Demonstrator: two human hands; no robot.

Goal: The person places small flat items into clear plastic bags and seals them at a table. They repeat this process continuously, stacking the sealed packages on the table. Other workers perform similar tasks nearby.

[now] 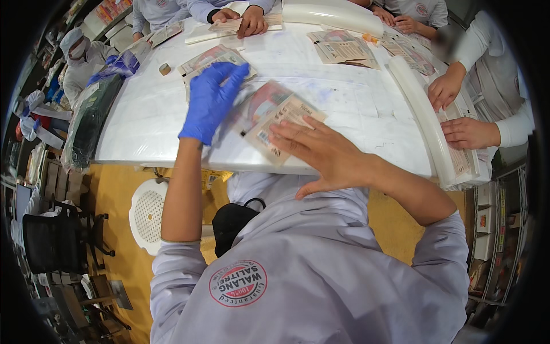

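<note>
My left hand [212, 101], in a blue disposable glove, hovers at or over the near side of a stack of printed plastic pouches [208, 58]. Its thumb and fingers are apart, and I see nothing held between them; whether it touches the stack is unclear. In front of me lie printed pouches [268, 103], slightly blurred, with a clear window part and a beige label part bearing writing and a barcode. My bare right hand [326, 150] rests palm down, fingers spread, over the label part near the table edge. How many pouches lie under it cannot be told.
On the white covered table [365, 112] are a small tape roll [164, 69], another pouch pile [343, 49] and clear plastic film rolls [421, 116] [335, 15]. Co-workers' hands [459, 112] work around it. A plastic-wrapped dark bundle [90, 122] lines the left edge; a white stool [150, 215] stands below.
</note>
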